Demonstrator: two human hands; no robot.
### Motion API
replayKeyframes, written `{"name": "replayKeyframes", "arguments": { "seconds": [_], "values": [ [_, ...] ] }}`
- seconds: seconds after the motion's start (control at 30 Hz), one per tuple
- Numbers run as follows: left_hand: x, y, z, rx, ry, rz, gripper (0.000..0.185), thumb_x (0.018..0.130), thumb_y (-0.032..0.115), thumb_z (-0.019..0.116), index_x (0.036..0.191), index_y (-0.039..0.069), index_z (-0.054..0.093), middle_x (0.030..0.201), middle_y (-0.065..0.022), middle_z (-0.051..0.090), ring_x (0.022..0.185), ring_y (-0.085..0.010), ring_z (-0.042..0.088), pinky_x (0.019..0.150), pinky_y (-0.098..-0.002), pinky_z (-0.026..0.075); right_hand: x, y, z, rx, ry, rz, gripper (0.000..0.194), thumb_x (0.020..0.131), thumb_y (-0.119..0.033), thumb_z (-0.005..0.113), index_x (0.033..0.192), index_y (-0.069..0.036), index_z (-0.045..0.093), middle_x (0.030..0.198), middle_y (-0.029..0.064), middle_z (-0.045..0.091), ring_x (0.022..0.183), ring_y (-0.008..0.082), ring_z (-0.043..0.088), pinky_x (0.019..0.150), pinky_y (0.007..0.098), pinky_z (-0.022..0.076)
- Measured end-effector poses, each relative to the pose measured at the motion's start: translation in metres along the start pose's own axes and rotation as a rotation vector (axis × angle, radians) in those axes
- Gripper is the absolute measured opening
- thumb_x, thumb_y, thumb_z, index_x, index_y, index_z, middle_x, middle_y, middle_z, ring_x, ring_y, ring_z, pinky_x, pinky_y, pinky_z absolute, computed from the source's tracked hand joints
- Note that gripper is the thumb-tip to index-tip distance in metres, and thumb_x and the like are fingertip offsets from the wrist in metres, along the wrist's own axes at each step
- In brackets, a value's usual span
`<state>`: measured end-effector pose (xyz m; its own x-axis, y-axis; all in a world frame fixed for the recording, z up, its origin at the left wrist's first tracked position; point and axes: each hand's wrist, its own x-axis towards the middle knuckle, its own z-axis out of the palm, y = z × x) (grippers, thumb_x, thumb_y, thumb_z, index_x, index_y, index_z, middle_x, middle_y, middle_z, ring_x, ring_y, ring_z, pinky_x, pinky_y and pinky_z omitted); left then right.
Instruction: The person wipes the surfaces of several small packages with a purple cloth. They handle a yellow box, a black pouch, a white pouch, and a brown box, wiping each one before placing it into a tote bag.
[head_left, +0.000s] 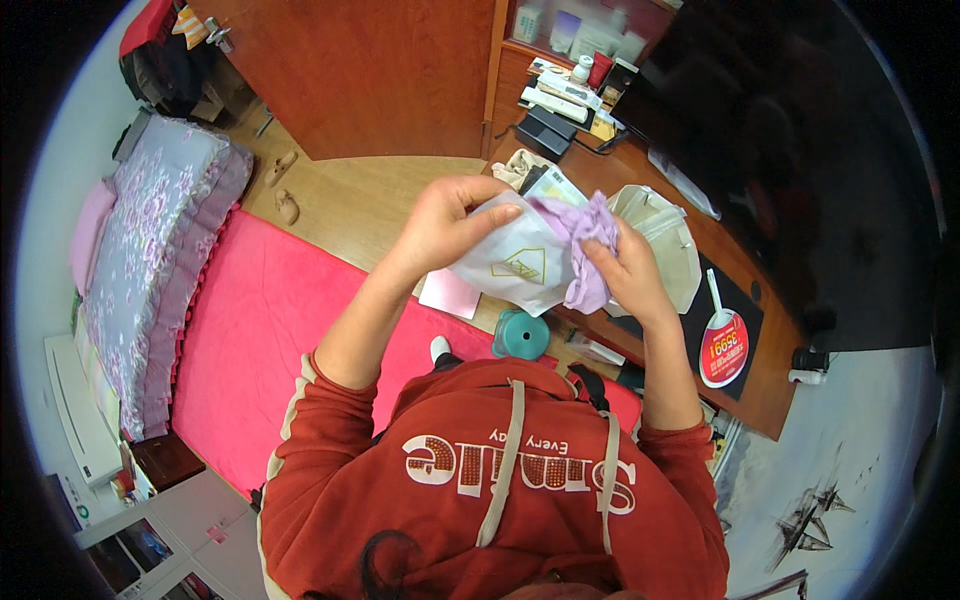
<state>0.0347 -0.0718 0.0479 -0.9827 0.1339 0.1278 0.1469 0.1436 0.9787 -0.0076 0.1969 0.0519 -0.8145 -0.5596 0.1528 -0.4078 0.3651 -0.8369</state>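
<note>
My left hand (448, 223) grips the upper left edge of a translucent white pouch (504, 249) with a gold printed mark, its thumb on the front. Crumpled lilac cloth (590, 283) is bunched in my right hand (632, 271). Part of the cloth lies against the pouch's right side; whether it reaches inside I cannot tell. Both hands are raised near the front edge of a brown wooden desk (780, 390). Behind my right hand stands an open cream bag (671, 251).
A round paddle fan (724, 349) lies on a black mat (750, 319). Farther back are a black box (546, 133) and a beige cloth (519, 166). Below the desk edge is a teal lidded container (521, 335). A pink rug (277, 300), a bed (165, 217) and a wooden door (375, 75) surround me.
</note>
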Motion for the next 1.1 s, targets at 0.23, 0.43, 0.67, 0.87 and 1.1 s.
{"name": "replayKeyframes", "arguments": {
  "seconds": [0.23, 0.43, 0.67, 0.87, 1.1],
  "values": [
    [-0.004, 0.005, 0.028, 0.309, 0.269, 0.313, 0.018, 0.087, 0.005, 0.070, 0.103, 0.000, 0.075, 0.092, -0.0133, 0.075, 0.082, -0.0182, 0.071, 0.076, -0.0308, 0.055, 0.024, -0.032, 0.041, -0.204, 0.147, -0.139, 0.052, 0.086, -0.028, 0.078, 0.127, -0.004, 0.057, 0.108, 0.0201, 0.070, 0.100, 0.0403, 0.068, 0.083, 0.0444, 0.0543],
    [-0.013, 0.012, 0.028, 0.152, 0.305, 0.263, 0.010, 0.088, 0.007, 0.074, 0.095, 0.001, 0.077, 0.091, -0.0135, 0.076, 0.083, -0.0228, 0.073, 0.076, -0.0324, 0.055, 0.017, -0.018, 0.040, -0.333, 0.185, -0.245, 0.044, 0.076, -0.021, 0.082, 0.111, -0.004, 0.061, 0.094, 0.0174, 0.068, 0.086, 0.0418, 0.066, 0.071, 0.0468, 0.0526],
    [-0.019, 0.011, 0.016, -0.047, 0.354, 0.122, 0.012, 0.090, 0.010, 0.075, 0.096, 0.000, 0.077, 0.087, -0.0079, 0.076, 0.081, -0.0116, 0.069, 0.073, -0.0272, 0.054, 0.004, 0.004, 0.034, -0.326, 0.149, -0.226, 0.040, 0.074, -0.016, 0.082, 0.107, -0.003, 0.062, 0.094, 0.0173, 0.067, 0.086, 0.0423, 0.065, 0.071, 0.0472, 0.0515],
    [-0.024, 0.000, 0.012, -0.222, 0.402, 0.048, 0.014, 0.093, 0.011, 0.075, 0.097, -0.002, 0.077, 0.090, -0.0039, 0.075, 0.080, -0.0097, 0.067, 0.073, -0.0256, 0.053, -0.015, 0.034, 0.032, -0.235, 0.155, -0.160, 0.044, 0.075, -0.014, 0.082, 0.112, -0.001, 0.062, 0.097, 0.0195, 0.068, 0.089, 0.0424, 0.066, 0.074, 0.0453, 0.0530],
    [-0.025, -0.011, -0.013, -0.451, 0.524, 0.068, 0.017, 0.096, 0.014, 0.073, 0.102, -0.001, 0.074, 0.091, -0.0041, 0.074, 0.080, -0.0084, 0.066, 0.073, -0.0245, 0.053, -0.034, 0.071, 0.025, 0.182, 0.312, 0.131, 0.042, 0.093, -0.022, 0.074, 0.126, -0.001, 0.062, 0.112, 0.0126, 0.072, 0.100, 0.0266, 0.070, 0.089, 0.0367, 0.0539]
  ]
}}
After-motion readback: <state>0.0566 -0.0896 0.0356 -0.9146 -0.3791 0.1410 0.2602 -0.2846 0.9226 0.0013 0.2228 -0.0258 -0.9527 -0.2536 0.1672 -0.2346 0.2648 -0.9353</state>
